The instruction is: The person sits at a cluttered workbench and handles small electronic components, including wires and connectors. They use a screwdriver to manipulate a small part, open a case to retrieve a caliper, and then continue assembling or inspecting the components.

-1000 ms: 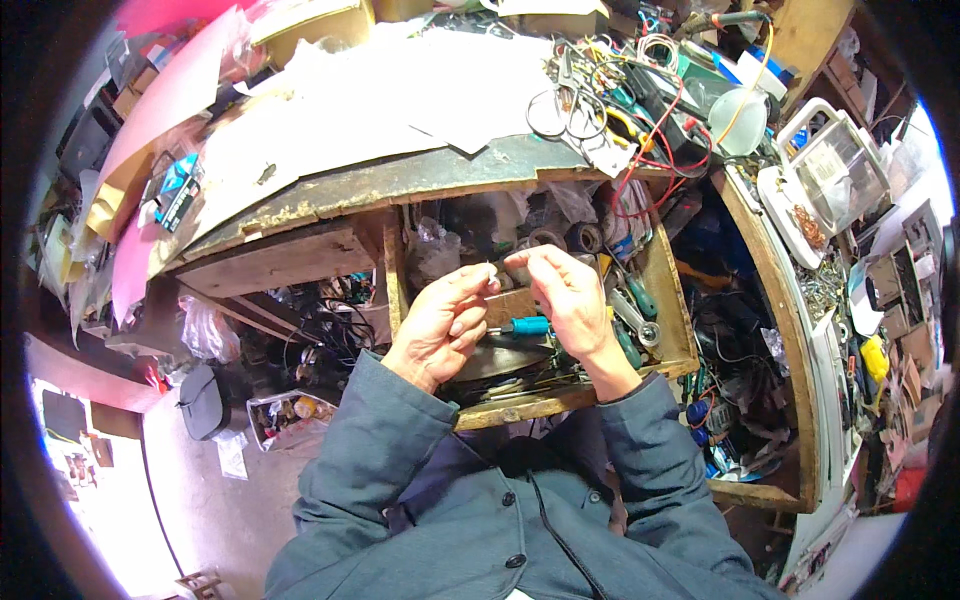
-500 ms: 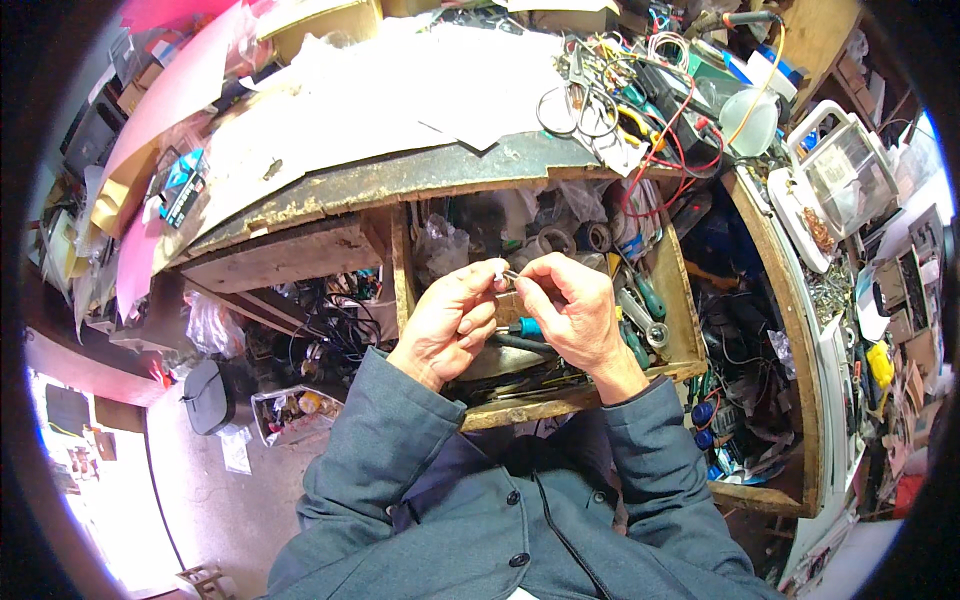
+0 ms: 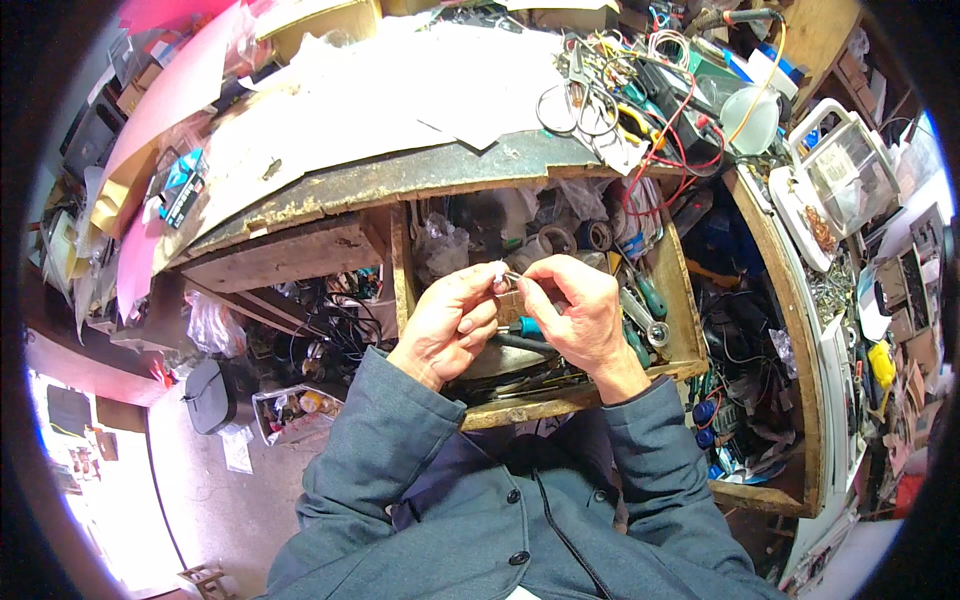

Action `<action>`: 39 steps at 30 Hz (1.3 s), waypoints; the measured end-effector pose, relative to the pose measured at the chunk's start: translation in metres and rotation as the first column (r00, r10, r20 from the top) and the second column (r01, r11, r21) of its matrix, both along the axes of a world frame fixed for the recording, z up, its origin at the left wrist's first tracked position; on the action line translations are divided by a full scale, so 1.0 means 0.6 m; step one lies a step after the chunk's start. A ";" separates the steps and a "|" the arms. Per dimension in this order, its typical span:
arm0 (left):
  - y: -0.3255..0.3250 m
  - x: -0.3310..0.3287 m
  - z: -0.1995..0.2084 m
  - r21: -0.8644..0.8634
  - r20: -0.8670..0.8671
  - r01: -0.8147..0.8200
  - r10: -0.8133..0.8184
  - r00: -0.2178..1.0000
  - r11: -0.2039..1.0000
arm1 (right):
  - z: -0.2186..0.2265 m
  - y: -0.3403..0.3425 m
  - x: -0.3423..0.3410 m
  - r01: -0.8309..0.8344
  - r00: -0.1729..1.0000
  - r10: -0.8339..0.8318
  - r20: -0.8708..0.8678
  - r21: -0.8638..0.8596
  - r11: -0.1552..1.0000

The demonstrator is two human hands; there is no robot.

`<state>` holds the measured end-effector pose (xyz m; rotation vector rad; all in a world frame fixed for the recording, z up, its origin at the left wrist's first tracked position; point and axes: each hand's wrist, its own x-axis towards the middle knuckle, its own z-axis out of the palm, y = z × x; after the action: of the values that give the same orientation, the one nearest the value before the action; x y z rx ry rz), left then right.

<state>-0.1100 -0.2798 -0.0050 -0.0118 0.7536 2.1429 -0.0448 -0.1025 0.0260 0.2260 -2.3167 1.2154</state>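
Over the pulled-out wooden drawer [image 3: 690, 330], my two hands meet at their fingertips. My left hand [image 3: 452, 325] pinches a tiny whitish piece [image 3: 499, 272] between thumb and forefinger, its other fingers curled in. From the other side, my right hand [image 3: 578, 318] closes thumb and forefinger on a small thin metal-looking piece [image 3: 513, 278] that touches or nearly touches the whitish one. Both pieces are too small to name. Below the hands lie a teal-handled tool [image 3: 524, 327] and a wrench [image 3: 648, 318] in the drawer, along with tape rolls [image 3: 556, 241] and plastic bags.
Beyond the drawer is a worktop with white sheets [image 3: 400, 90]. Scissors [image 3: 580, 95], red test leads [image 3: 690, 150] and loose wires crowd its right side. An open compartment of cables [image 3: 745, 340] lies to the right. A black case [image 3: 206, 396] stands on the floor at left.
My right hand has shifted very slightly to the right, its fingertips a little apart from the left ones. The left hand stays put with its pinch.
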 end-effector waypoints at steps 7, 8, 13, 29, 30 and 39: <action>0.004 0.004 0.016 -0.067 0.006 -0.014 0.015 1.000 0.998 | -0.006 0.001 -0.004 -0.015 0.999 0.016 -0.044 0.037 0.999; 0.005 0.005 0.021 -0.092 0.005 -0.018 0.018 1.000 0.996 | -0.006 0.002 -0.004 -0.012 0.999 0.014 -0.048 0.040 0.999; 0.001 0.001 0.005 -0.057 -0.016 -0.013 0.012 1.000 0.998 | 0.003 0.001 0.002 0.011 0.999 -0.011 0.043 0.000 1.000; 0.004 0.006 0.011 -0.076 -0.031 -0.020 0.018 0.999 0.997 | -0.012 0.006 -0.010 -0.065 0.989 0.075 -0.126 0.079 0.995; 0.004 0.006 0.012 -0.081 -0.020 -0.016 0.015 1.000 0.997 | -0.010 0.004 -0.008 -0.072 0.992 0.078 -0.104 0.060 0.996; 0.004 0.007 0.017 -0.050 -0.021 -0.003 0.002 1.000 0.999 | -0.018 0.001 -0.004 -0.154 0.974 0.180 0.137 -0.185 0.971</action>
<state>-0.1058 -0.2776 0.0054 -0.0165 0.8196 2.1287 -0.0474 -0.1020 0.0154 0.2805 -2.3415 1.5595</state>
